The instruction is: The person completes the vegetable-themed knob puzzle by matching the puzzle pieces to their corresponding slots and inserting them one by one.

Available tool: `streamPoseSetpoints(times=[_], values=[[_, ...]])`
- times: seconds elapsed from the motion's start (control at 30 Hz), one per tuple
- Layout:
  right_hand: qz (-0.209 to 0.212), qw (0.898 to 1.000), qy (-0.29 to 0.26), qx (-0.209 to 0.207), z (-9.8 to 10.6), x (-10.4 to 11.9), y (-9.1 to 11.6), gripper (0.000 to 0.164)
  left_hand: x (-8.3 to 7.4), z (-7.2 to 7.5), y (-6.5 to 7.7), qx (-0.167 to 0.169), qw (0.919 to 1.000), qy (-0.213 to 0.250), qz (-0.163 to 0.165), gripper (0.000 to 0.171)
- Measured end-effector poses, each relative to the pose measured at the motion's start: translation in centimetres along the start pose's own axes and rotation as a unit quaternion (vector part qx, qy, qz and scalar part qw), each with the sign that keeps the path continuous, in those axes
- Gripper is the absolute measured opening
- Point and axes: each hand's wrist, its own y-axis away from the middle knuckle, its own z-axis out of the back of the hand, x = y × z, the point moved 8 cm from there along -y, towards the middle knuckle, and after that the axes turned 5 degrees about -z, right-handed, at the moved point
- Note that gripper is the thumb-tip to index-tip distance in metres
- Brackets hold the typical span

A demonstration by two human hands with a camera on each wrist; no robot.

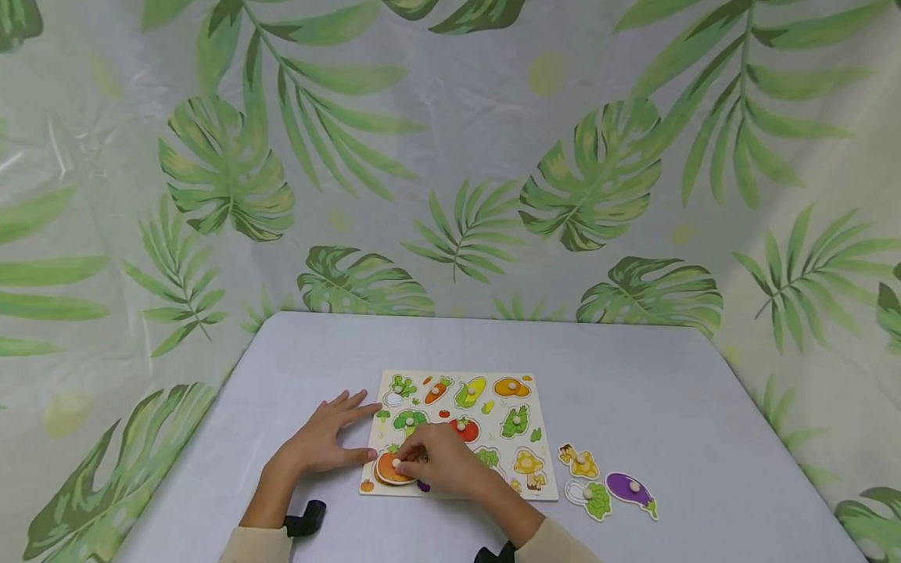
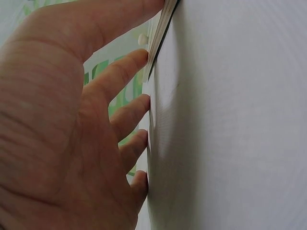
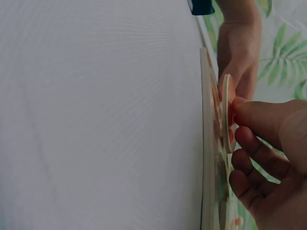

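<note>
A wooden vegetable puzzle board (image 1: 486, 457) lies on the white table. Over its near left corner, my right hand (image 1: 446, 461) pinches the knob of an orange pumpkin puzzle piece (image 1: 389, 469). In the right wrist view the pumpkin piece (image 3: 226, 115) stands slightly off the board's face, with thumb and fingertips at its knob. My left hand (image 1: 327, 438) has its fingers spread, with thumb and index fingertip at the board's left edge. In the left wrist view, the left hand (image 2: 96, 115) touches the board's side (image 2: 160, 38) while the other fingertips rest on the table.
Right of the board lie a mushroom piece (image 1: 583, 464), a green-and-white leafy vegetable piece (image 1: 598, 500) and an eggplant piece (image 1: 626, 489). Several knobbed pieces sit in the board, among them a corn piece (image 1: 464, 395) and a tomato piece (image 1: 470, 430). A leaf-patterned curtain (image 1: 450, 156) surrounds the table.
</note>
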Motion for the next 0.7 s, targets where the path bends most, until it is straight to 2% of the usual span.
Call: streamPoseSetpoints(times=[0.3,0.7], values=[[-0.003,1.0,0.018,0.007,-0.9,0.1,-0.4,0.006,-0.1,-0.1,0.0,0.0,1.0,-0.001,0.003,0.078],[0.024,0.997,0.069,0.0,-1.3,0.7,-0.9,0.004,0.1,-0.1,0.0,0.004,1.0,-0.007,0.004,0.079]])
